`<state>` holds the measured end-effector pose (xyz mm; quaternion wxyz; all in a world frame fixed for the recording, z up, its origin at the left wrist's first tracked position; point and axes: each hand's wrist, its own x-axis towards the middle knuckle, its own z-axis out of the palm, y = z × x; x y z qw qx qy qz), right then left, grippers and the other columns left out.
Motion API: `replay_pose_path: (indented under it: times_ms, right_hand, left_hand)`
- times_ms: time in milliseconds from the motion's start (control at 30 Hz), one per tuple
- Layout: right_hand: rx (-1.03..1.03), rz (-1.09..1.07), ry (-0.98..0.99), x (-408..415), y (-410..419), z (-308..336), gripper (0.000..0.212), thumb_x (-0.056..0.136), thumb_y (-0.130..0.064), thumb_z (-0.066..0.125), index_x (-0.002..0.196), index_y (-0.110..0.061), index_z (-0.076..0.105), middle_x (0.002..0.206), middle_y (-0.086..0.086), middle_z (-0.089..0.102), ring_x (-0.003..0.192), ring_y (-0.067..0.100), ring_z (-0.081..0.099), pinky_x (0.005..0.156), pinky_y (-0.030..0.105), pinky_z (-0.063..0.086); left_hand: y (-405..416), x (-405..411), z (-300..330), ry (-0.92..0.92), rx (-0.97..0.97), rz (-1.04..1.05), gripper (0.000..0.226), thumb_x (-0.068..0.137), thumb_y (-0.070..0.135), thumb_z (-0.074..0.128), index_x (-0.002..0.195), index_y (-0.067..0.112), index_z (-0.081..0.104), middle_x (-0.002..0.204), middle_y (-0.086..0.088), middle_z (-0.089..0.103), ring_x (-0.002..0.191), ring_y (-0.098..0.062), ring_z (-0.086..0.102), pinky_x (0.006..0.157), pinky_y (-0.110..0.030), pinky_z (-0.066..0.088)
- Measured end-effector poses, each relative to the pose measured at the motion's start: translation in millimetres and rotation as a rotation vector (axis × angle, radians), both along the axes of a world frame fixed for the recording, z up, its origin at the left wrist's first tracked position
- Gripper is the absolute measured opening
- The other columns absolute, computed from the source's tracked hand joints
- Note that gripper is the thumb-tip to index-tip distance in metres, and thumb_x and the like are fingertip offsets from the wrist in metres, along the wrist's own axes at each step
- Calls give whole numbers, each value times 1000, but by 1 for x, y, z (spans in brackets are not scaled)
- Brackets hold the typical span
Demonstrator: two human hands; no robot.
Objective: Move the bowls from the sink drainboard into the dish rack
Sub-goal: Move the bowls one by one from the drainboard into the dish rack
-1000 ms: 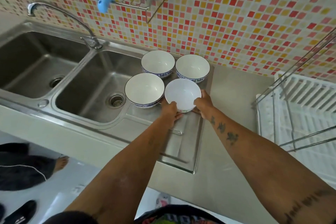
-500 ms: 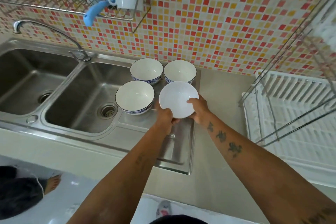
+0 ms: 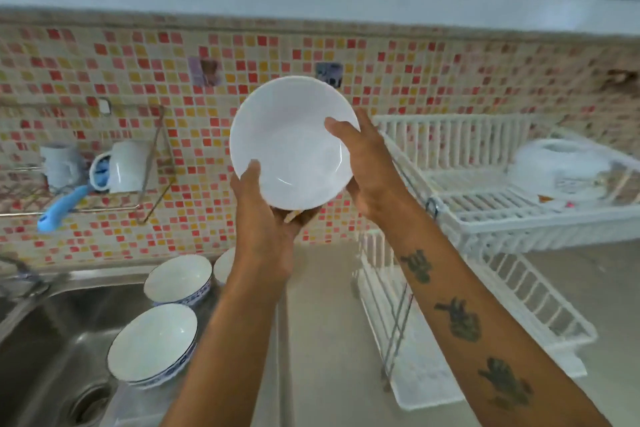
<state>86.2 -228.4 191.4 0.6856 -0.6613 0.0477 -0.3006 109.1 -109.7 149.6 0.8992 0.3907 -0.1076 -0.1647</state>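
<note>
Held bowl: a plain white bowl [image 3: 292, 146] is up in the air in front of the tiled wall [image 3: 433, 80], its open side tipped toward the camera, just left of the dish rack's upper shelf.
Left hand: the left hand [image 3: 265, 218] grips the bowl's lower rim, thumb lying on the inside, fingers tucked under the base.
Right hand: the right hand [image 3: 367, 166] clasps the right rim, thumb inside, fingers behind.
Dish rack: the white two-level dish rack [image 3: 485, 215] stands on the counter [image 3: 322, 340] to the right; something white sits blurred on its upper shelf, too unclear to name.
Other bowls: a near bowl [image 3: 152, 345] and a far bowl [image 3: 177, 279], both blue-patterned, sit on the drainboard beside the sink [image 3: 45, 350]; a third bowl [image 3: 225, 265] peeks out behind the left forearm.
Wall shelf: a wire shelf [image 3: 152, 163] at left carries two mugs [image 3: 126, 166] and a blue brush [image 3: 62, 208].
</note>
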Motion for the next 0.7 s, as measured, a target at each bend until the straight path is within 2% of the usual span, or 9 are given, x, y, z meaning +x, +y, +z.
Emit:
replay_pose_path:
  times_ms: [167, 233, 300, 400, 500, 567, 633, 700]
  right_hand:
    - [15, -189, -138, -59, -60, 45, 17, 91, -20, 57, 96, -36, 61, 117, 0, 64, 112, 26, 60, 100, 55, 48]
    - [30, -270, -185, -79, -89, 54, 17, 89, -20, 59, 101, -32, 64, 115, 2, 66, 109, 26, 62, 98, 54, 51]
    - [44, -329, -212, -96, -119, 57, 24, 88, -23, 61, 111, -28, 64, 121, 6, 67, 111, 28, 63, 96, 52, 52]
    - [81, -367, -223, -118, -164, 57, 33, 89, -31, 61, 121, -24, 62, 127, 8, 65, 115, 30, 62, 95, 52, 53]
    - [52, -314, -204, -136, -208, 59, 34, 95, -43, 50, 123, -27, 61, 129, 9, 64, 117, 31, 61, 98, 55, 50]
    - [3, -252, -128, -147, -238, 63, 45, 95, -52, 41, 129, -27, 58, 132, 8, 62, 120, 32, 59, 100, 57, 47]
    - [16, -171, -13, -156, -265, 69, 59, 87, -67, 41, 128, -29, 59, 134, 9, 60, 121, 37, 56, 99, 65, 43]
    - [92, -204, 127, -162, -288, 73, 75, 78, -83, 31, 124, -31, 59, 132, 11, 58, 119, 39, 55, 96, 64, 45]
  left_hand:
    - [-60, -30, 53, -158, 42, -246, 50, 95, 61, 31, 128, 33, 56, 126, -6, 64, 112, -33, 63, 77, -44, 60]
    - [-88, -34, 68, -110, 53, -432, 50, 91, 62, 38, 124, 32, 61, 127, -9, 63, 115, -37, 61, 87, -51, 56]
    - [-119, -34, 81, -89, 29, -708, 57, 85, 64, 47, 128, 30, 59, 135, -12, 59, 122, -41, 56, 98, -58, 48]
    - [-167, -37, 96, -69, 55, -949, 67, 77, 64, 57, 134, 29, 55, 138, -12, 57, 121, -39, 57, 97, -55, 48]
    - [-210, -47, 105, -90, 132, -940, 68, 77, 66, 58, 131, 24, 58, 135, -16, 59, 117, -40, 59, 92, -54, 52]
    - [-233, -52, 106, -118, 180, -879, 61, 81, 65, 56, 120, 18, 60, 123, -18, 61, 112, -39, 60, 92, -56, 52]
    - [-249, -57, 105, -159, 241, -785, 53, 84, 61, 57, 115, 18, 57, 114, -15, 55, 105, -38, 58, 92, -58, 51]
    - [-268, -56, 103, -320, 353, -706, 51, 83, 61, 59, 114, 21, 55, 113, -13, 56, 108, -36, 57, 91, -56, 53]
